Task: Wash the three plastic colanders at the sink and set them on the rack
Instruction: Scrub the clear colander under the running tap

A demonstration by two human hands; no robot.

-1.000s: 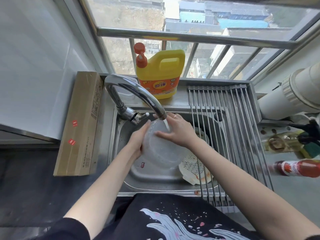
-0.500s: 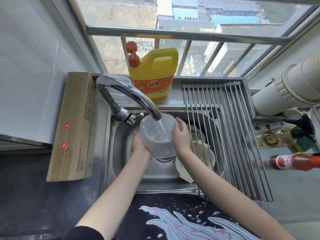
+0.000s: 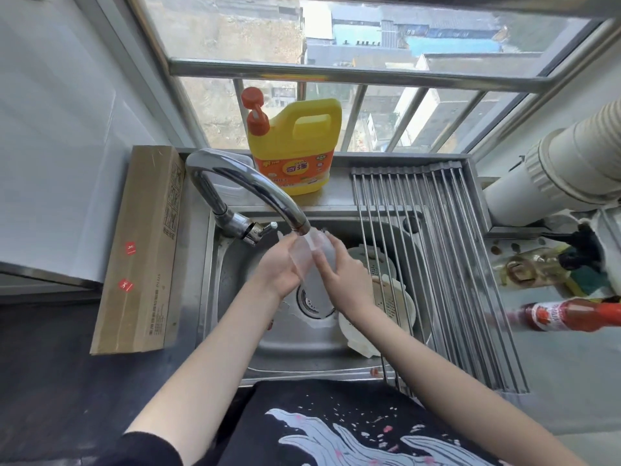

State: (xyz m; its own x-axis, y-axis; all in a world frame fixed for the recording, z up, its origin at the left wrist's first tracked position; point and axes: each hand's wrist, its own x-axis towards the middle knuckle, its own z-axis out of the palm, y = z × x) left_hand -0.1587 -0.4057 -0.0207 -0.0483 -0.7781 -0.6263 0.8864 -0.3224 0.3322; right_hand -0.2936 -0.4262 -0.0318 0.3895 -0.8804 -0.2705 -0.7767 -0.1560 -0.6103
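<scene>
Translucent plastic is what both hands are pressed against: a clear colander point(image 3: 311, 260) is held on edge directly under the spout of the faucet point(image 3: 248, 190), above the drain point(image 3: 314, 301) of the sink point(image 3: 235, 297). The left hand point(image 3: 280, 269) is cupped against its left face with the fingers wrapped toward the rim, and the right hand point(image 3: 339, 272) is laid flat against its right face, so the piece is clamped between the two palms rather than pinched. Its rim is seen turned up toward the spout, and the broad faces are directed left and right; how much water is running cannot be told clearly. The rack point(image 3: 447, 280) is laid across the right part of the sink, its rods running away from the person, and it is found just to the right of the held colander, on the right hand's side. Beneath those rods two more colanders point(image 3: 386, 297) are seen lying in the basin, white and perforated, apparently not yet washed. The task is judged to be at its first piece. For the transfer, a short sideways carry to the right is judged to be called for, best led by the right hand, with the colander tipped off its edge so it is laid across the rods and not between them.
</scene>
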